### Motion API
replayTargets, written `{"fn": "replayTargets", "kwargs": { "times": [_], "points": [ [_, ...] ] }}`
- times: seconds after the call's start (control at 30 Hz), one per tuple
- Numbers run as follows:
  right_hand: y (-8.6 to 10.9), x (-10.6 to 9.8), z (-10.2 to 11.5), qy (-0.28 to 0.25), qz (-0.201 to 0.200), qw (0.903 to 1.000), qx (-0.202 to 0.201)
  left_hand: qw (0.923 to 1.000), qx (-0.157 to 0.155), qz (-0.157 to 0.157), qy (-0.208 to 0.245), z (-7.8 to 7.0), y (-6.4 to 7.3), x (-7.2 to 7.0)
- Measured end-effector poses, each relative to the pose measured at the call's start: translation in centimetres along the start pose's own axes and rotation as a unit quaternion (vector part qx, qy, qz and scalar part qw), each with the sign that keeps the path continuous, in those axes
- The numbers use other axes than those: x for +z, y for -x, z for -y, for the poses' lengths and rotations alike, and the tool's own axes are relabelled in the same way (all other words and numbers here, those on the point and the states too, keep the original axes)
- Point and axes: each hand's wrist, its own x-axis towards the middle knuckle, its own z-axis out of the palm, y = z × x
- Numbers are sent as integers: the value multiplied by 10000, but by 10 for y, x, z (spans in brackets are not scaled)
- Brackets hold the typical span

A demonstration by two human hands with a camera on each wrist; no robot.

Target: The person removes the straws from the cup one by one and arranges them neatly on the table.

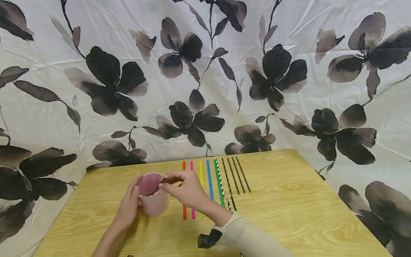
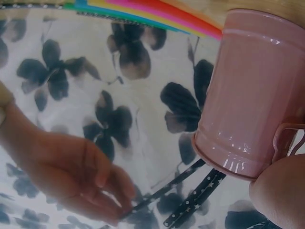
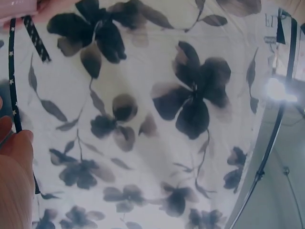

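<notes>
A pink mug (image 1: pixel 155 206) stands at the left part of the table, its mouth tipped toward the camera. My left hand (image 1: pixel 127 205) holds it from the left, by the handle (image 2: pixel 281 140) side. Between thumb and fingers, my right hand (image 1: pixel 189 189) pinches a black straw with white stars (image 3: pixel 13 76), whose other end is inside the mug's mouth. Beside that straw, more black patterned straws (image 2: pixel 195 198) stick out of the mug. The right hand is just right of the rim in the head view.
On the wooden table (image 1: pixel 289 200) lies a row of straws: red (image 1: pixel 184 212), pink (image 1: pixel 193 212), yellow (image 1: pixel 201 166), blue (image 1: pixel 209 178), green (image 1: pixel 219 185), a black-and-white striped one (image 1: pixel 220 178) and several black dotted ones (image 1: pixel 239 175). Behind hangs a floral cloth (image 1: pixel 224 89).
</notes>
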Motion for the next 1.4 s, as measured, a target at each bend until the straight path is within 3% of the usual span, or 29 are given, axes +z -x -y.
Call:
{"fn": "replayTargets", "kwargs": {
  "times": [0.3, 0.57, 0.83, 1.23, 1.4],
  "points": [
    [-1, -31, 27, -1006, -174, 9947, 120, 10000, 44, 7, 12, 1, 0, 0],
    [3, -63, 39, -1166, -392, 9924, -31, 10000, 35, 54, -71, -4, 1, -1],
    [11, -90, 10, -1358, -459, 9892, 292, 9999, 60, 52, -67, -3, 0, -1],
    [43, -133, -30, -629, -911, 9836, 1426, 9989, -124, 411, 163, -6, -1, -3],
    [57, -148, -44, -346, -966, 9778, 1827, 9994, -147, 288, 76, -8, 1, -3]
  ]
}}
